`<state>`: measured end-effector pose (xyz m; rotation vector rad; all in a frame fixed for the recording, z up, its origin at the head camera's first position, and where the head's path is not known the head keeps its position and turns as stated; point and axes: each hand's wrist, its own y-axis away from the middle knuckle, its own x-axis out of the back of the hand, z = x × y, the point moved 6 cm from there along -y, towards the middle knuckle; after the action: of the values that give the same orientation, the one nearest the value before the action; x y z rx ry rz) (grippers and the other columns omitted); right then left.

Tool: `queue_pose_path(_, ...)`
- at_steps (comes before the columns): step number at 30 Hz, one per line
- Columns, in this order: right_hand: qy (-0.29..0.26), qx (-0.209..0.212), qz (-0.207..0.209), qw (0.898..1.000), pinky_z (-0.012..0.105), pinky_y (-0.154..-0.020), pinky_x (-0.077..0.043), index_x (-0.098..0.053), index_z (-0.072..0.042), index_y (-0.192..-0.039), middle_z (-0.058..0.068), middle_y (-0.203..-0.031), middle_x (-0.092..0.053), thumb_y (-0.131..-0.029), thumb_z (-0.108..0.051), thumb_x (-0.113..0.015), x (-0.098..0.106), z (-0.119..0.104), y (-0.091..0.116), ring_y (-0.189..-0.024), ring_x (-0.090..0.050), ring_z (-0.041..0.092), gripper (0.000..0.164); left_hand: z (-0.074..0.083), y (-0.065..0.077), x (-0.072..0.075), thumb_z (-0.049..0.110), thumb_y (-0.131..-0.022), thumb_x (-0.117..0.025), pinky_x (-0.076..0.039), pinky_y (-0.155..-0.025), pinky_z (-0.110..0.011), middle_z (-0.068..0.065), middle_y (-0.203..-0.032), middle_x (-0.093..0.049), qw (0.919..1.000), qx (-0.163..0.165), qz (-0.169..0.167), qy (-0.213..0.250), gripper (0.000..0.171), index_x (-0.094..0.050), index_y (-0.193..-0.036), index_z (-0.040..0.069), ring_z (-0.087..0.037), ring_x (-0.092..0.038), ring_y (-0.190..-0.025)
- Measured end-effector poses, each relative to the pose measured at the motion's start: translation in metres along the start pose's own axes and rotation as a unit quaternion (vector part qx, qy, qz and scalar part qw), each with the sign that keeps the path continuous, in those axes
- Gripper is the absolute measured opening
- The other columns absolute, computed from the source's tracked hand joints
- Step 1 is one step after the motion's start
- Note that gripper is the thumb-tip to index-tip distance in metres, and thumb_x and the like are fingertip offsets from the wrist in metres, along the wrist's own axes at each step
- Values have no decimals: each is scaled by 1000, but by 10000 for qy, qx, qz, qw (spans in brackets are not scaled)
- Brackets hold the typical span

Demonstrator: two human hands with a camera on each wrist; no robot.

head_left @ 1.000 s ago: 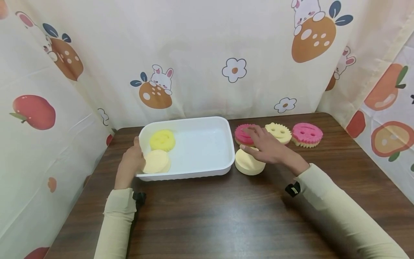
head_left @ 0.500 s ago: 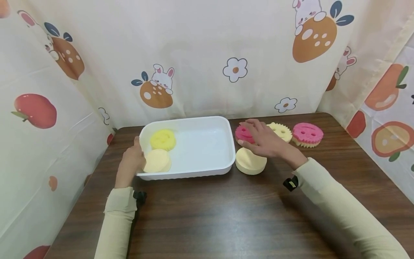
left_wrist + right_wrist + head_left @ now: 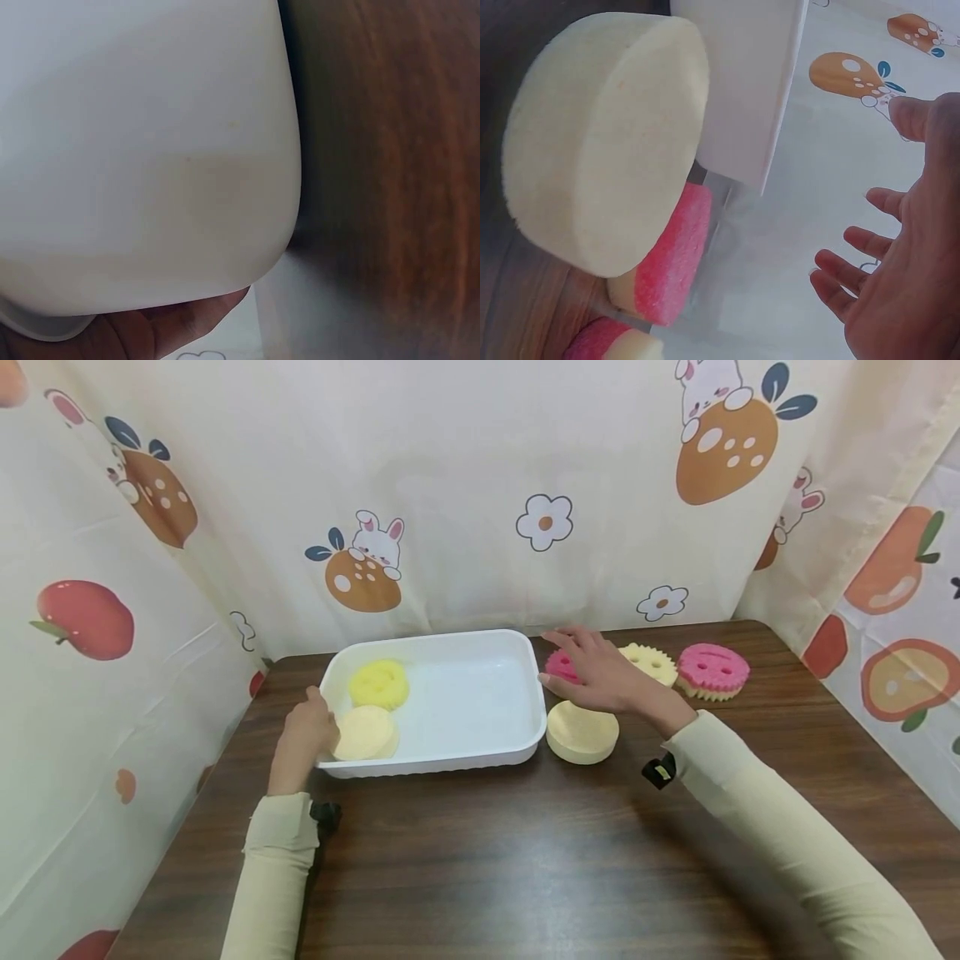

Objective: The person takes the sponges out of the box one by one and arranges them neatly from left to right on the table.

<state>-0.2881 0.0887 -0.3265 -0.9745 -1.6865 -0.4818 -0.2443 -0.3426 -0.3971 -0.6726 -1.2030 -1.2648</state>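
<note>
White, the tray (image 3: 461, 710) left of centre is gripped at its left rim by the left hand (image 3: 306, 732). Beyond its right end, a pink sponge (image 3: 559, 666) is partly hidden by the right hand (image 3: 600, 672), spread wide, holding nothing; a cream disc (image 3: 582, 737) is seen just below, a toothed sponge (image 3: 658, 667) to the right.

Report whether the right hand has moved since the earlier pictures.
Yes: judged against the white tray in the head view, the right hand has shifted left, toward it.
</note>
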Motion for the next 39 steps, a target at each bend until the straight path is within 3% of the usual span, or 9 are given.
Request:
queue_pose_path(14, 97, 19, -99, 9999, 59, -119, -25, -30, -12, -155, 18, -158, -28, -97, -53, -49, 4, -13, -24, -144, -29, 43, 73, 1, 1, 1, 12, -98, -43, -53, -69, -42, -36, -111, -55, 9999, 120, -34, 47, 67, -7, -148, -15, -39, -58, -89)
queue_pose_path(24, 107, -15, -258, 9996, 62, -117, -27, -27, -15, -157, 17, -161, -23, -97, -53, -50, 9, -24, -39, -145, -26, 43, 75, -2, 1, 0, 11, -97, -46, -54, -69, -43, -35, -111, -55, 9996, 246, -58, 87, 71, -5, -150, -14, -38, -58, -89)
queue_pose_path(32, 73, -32, -400, 9992, 64, -115, -30, -28, -16, -157, 15, -162, -22, -96, -57, -48, 9, -31, -51, -146, -27, 40, 75, -2, -1, 1, 9, -94, -47, -54, -72, -45, -37, -112, -55, 9999, 150, 37, 24, 73, -5, -150, -15, -39, -57, -90)
queue_pose_path(39, -29, -33, -512, 9987, 62, -114, -31, -30, -21, -156, 11, -161, -25, -95, -60, -48, 6, -41, -63, -145, -29, 36, 75, -1, 1, 1, 7, -93, -48, -52, -65, -38, -34, -106, -57, 9997, 222, 42, 39, 73, -6, -150, -15, -36, -58, -85)
